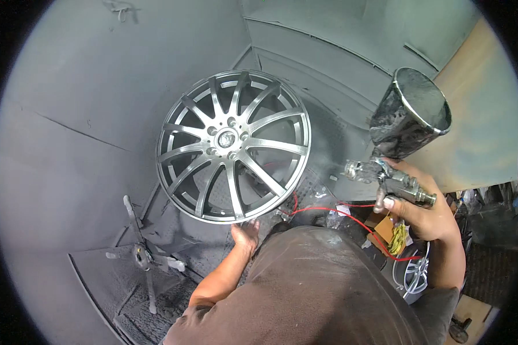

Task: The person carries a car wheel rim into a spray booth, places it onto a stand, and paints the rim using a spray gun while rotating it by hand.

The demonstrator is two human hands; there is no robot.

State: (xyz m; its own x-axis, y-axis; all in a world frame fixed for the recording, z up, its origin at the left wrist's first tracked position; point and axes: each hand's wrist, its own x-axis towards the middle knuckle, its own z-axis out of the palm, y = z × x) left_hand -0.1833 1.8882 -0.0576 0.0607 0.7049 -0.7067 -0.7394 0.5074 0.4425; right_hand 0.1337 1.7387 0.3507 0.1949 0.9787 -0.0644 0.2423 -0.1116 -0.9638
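Observation:
A silver multi-spoke alloy wheel (pixel 265 163) is upheld in the middle of the view, its face toward me. My left hand (pixel 244 236) grips it at the lower rim, the fingertips hidden behind the rim. On the right, my right hand (pixel 420 201) is closed around a paint-stained metal spray gun (pixel 380 175), which carries a large cup (pixel 408 109) on top. The gun's nozzle points left, toward the wheel, without touching it.
Grey paint-coated walls (pixel 92 75) surround me. A stand with several arms (pixel 143 257) is at lower left. At right are a red hose (pixel 365 224), a cardboard box (pixel 380 230) with yellow material (pixel 398 238), another wheel (pixel 413 271), a beige panel (pixel 489 132) and clutter (pixel 489 218).

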